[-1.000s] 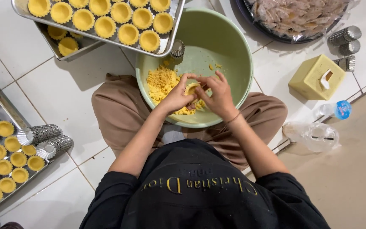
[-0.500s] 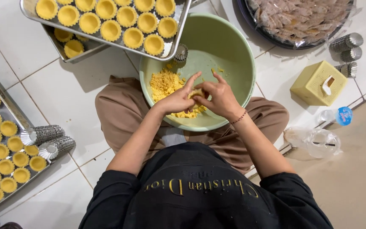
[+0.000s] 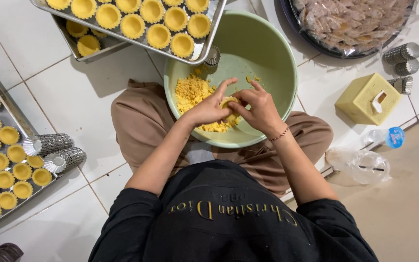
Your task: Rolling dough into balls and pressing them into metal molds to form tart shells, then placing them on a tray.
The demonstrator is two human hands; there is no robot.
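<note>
I sit on a white tiled floor with a pale green bowl (image 3: 267, 39) resting on my lap. Yellow crumbly dough (image 3: 192, 92) lies heaped at its left side. Over the bowl, my left hand (image 3: 207, 110) and my right hand (image 3: 260, 110) meet around one small round tart shell (image 3: 229, 103) of yellow dough. The fingers of both hands pinch and press it. The shell is mostly hidden by my fingers, so I cannot tell whether a metal mould is under it.
A metal tray (image 3: 217, 19) of formed yellow tart shells overlaps the bowl's far rim. Another tray of shells (image 3: 10, 109) lies at the left, beside two stacks of fluted moulds (image 3: 49, 144). At the right are a yellow box (image 3: 367, 99), a water bottle (image 3: 389, 137), a plastic bag (image 3: 360, 165) and a dark platter (image 3: 350, 24).
Both hands stay together over the bowl, and the fingers have shifted around the shell. The view has drifted slightly.
</note>
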